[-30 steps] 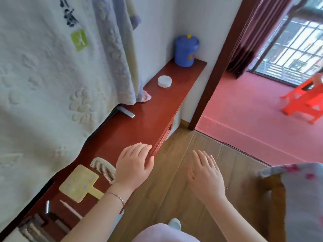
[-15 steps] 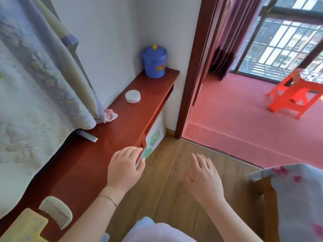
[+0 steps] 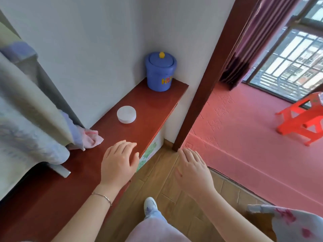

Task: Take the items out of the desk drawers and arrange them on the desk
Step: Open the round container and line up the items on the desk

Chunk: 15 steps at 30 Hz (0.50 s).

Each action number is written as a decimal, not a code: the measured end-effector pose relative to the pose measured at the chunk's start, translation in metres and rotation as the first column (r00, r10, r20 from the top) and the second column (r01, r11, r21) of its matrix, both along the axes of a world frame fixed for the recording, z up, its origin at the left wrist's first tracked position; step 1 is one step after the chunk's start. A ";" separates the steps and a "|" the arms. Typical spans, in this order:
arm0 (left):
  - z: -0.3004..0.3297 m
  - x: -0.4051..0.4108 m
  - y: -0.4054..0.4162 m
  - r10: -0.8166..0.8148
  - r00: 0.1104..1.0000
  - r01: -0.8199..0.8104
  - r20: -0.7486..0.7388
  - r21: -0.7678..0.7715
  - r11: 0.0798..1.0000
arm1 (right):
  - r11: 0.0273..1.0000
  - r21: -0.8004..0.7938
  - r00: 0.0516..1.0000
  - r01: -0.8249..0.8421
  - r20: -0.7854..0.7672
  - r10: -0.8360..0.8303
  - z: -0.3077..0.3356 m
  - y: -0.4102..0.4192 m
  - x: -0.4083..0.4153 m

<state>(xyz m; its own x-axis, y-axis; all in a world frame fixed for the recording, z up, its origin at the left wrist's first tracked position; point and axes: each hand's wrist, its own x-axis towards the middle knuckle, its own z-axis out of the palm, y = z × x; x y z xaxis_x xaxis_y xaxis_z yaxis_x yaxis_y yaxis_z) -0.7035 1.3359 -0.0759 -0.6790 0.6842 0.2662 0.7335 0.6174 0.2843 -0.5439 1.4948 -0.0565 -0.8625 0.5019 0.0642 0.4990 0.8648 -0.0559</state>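
Desk (image 3: 143,109) holds blue bucket (image 3: 160,72) (yellow lettering, partly readable "H").

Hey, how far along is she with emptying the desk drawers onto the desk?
Done so far: a white round container and a blue lidded bucket stand on the desk, origin unknown. In hand: nothing; the left hand is open over the desk's front edge, the right hand open above the floor. Left: no drawer shows open, so contents can't be judged.

The only lettering you could make out stood on the side of the blue lidded pot (image 3: 160,72) at the far end of the desk (image 3: 145,105): yellow and red capitals beginning "H", the rest curving out of sight. Nothing else carried readable text.
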 end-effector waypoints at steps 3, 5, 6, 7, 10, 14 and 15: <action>0.002 -0.032 0.024 0.058 0.998 -0.058 0.026 0.011 0.998 | 0.996 0.017 0.996 -0.086 0.026 0.085 0.005 0.031 -0.044; 0.005 -0.050 0.036 0.088 0.996 -0.088 0.034 0.006 0.996 | 0.990 0.005 0.990 -0.142 0.024 0.142 0.007 0.045 -0.073; 0.007 -0.058 0.039 0.102 0.994 -0.103 0.029 0.013 0.995 | 0.986 -0.008 0.985 -0.169 0.018 0.169 0.009 0.050 -0.087; 0.009 -0.066 0.042 0.121 0.992 -0.122 0.024 0.024 0.992 | 0.981 -0.026 0.981 -0.193 0.016 0.194 0.008 0.053 -0.100; 0.016 -0.081 0.044 0.180 0.984 -0.180 0.006 0.042 0.983 | 0.959 -0.072 0.959 -0.275 0.044 0.278 0.007 0.058 -0.135; 0.013 -0.093 0.042 0.270 0.963 -0.270 0.024 0.002 0.963 | 0.889 -0.148 0.892 -0.433 0.068 0.446 -0.001 0.062 -0.177; 0.011 -0.094 0.042 0.301 0.953 -0.301 0.035 -0.020 0.953 | 0.876 -0.145 0.879 -0.460 0.069 0.473 -0.004 0.063 -0.186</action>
